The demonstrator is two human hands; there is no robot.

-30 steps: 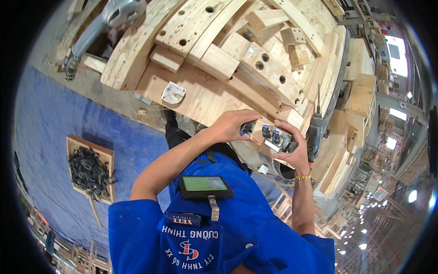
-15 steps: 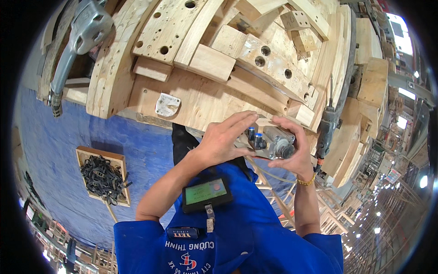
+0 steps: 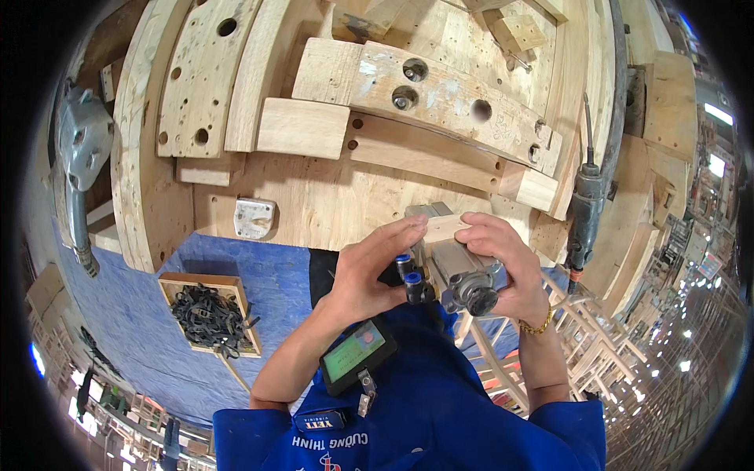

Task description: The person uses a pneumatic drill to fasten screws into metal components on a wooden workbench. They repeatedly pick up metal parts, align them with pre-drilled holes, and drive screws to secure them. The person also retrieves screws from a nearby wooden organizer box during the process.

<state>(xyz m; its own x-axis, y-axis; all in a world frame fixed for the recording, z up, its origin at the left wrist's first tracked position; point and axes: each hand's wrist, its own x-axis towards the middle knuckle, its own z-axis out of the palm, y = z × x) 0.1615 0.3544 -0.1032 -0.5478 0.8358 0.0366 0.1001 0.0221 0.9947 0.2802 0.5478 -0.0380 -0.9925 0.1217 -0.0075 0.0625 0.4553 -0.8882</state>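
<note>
A small pale wooden block (image 3: pixel 444 228) lies across a grey metal air cylinder (image 3: pixel 453 257) at the bench's front edge. My left hand (image 3: pixel 365 271) is closed on the block's left end, its thumb low beside two black air fittings (image 3: pixel 414 284) with blue collars. From the right, my right hand (image 3: pixel 514 263) is curled with its fingertips on the block's other end and its thumb near the cylinder's round black end (image 3: pixel 477 295). The block's underside is hidden by my fingers and the cylinder.
Beyond my hands stands a wooden jig (image 3: pixel 448 98) with drilled holes. A metal plate (image 3: pixel 255 218) is on its front board. An air screwdriver (image 3: pixel 585 208) hangs upright at right, a grey power tool (image 3: pixel 82 141) at far left. A wooden tray (image 3: pixel 200 281) holds black straps.
My view has shifted, so the jig appears lower and further left. My hands have come closer together on the block, and the cylinder shows more fully between them.
</note>
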